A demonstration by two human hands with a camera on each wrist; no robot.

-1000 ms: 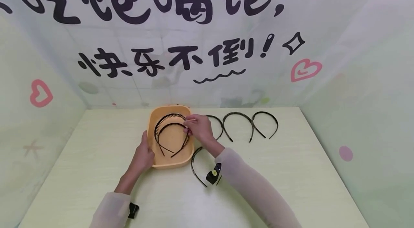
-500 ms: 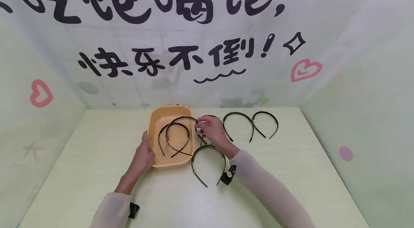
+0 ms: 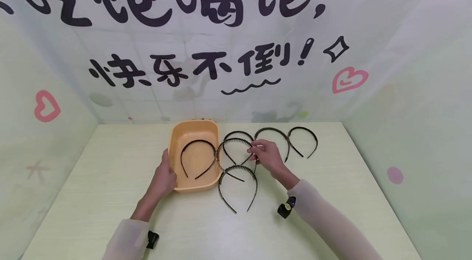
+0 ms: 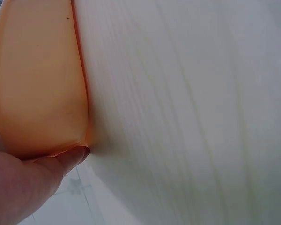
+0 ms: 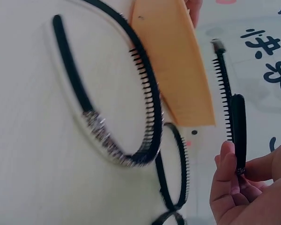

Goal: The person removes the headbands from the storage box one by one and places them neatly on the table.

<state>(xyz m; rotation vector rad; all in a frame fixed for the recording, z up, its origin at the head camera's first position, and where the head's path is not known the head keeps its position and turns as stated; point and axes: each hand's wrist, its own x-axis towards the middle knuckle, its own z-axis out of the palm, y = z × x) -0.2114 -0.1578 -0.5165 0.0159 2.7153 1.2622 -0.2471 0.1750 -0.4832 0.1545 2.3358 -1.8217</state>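
My left hand (image 3: 164, 174) grips the left side of an orange plastic bin (image 3: 195, 189); in the left wrist view its fingers lie along the bin's wall (image 4: 42, 84). Inside the bin lies one black toothed headband (image 3: 198, 141). My right hand (image 3: 271, 156) pinches another toothed headband (image 3: 234, 139) by its right arm, just right of the bin. The right wrist view shows this headband (image 5: 240, 131) between thumb and fingers, raised off the table.
Along the back of the table (image 3: 313, 219), right of the bin, lie three headbands, including a dark one (image 3: 237, 132), a wider one (image 3: 271, 129) and a smaller one (image 3: 302, 128). A headband with glittery arms (image 3: 219, 192) lies in front. Walls stand behind and at both sides.
My right hand has lifted a headband out of the bin and carried it rightward, over the bin's right edge. One headband stays inside. The left hand has not moved.
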